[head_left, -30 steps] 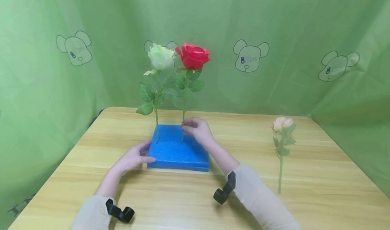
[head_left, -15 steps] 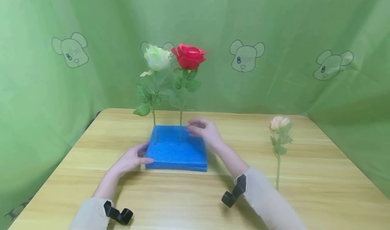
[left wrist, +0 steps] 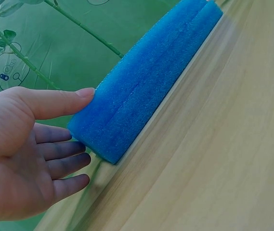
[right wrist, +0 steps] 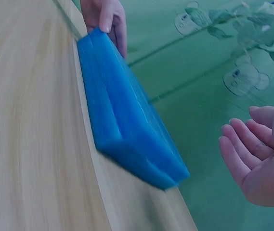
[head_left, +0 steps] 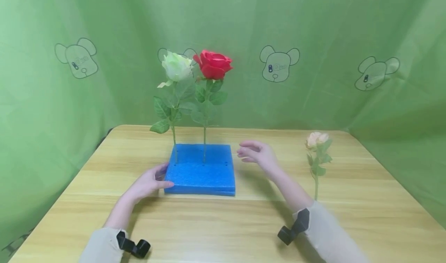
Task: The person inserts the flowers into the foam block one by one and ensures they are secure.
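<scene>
A blue foam block lies on the table with small holes in its top. A white-green rose and a red rose stand upright in it, side by side. My left hand rests against the block's left side. In the left wrist view its thumb touches the front corner, while the fairly straight fingers lie along the left end. To the right of the block, my right hand hangs in the air holding nothing, fingers loosely bent. A pale pink rose lies farther right, its lower stem hidden by the right sleeve.
The wooden table has its back edge against a green curtain printed with bear heads. Small black devices are strapped to both wrists over pale sleeves.
My right hand has let go of the red rose's stem and moved right, away from the block. The left hand stays at the block. The view has shifted slightly.
</scene>
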A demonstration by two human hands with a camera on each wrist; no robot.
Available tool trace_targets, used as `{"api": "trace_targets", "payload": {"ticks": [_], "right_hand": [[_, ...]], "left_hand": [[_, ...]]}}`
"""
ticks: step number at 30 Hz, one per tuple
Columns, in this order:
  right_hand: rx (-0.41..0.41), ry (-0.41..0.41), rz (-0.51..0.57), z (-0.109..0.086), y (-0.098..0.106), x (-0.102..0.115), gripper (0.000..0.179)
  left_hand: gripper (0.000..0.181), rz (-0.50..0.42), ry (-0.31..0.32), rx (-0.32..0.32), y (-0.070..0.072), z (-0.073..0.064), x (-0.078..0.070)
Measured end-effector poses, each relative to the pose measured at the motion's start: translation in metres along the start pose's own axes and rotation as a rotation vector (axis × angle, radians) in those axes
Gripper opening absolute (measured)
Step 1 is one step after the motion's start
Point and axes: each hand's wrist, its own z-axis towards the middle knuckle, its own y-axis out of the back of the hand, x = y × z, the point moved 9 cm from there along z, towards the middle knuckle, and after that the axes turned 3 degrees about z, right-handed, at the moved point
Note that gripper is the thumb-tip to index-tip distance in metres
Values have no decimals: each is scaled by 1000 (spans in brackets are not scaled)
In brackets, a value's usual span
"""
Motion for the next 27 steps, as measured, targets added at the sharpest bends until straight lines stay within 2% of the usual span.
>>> {"api": "trace_targets", "payload": {"ticks": [5,12,16,19,25,27], "right_hand": [[-17,-7,-26,-12,30,-3,45],[-46,-10,-124,-35,73,3,52],[-78,-10,-118,-48,95,4,53],[-106,1,-92,-57,111,4,47],[-133,23,-86,-76,141,1,23],[-137,19,-95,-82,151,-1,22]], "left_hand": [[81,2,0,1,0,0,0],[81,5,2,-2,1,1,0],[82,2,7,-1,0,1,0],[83,-3,11,-3,0,1,1],[83,-3,11,-1,-1,1,2],[82,1,7,2,-1,1,1]]}}
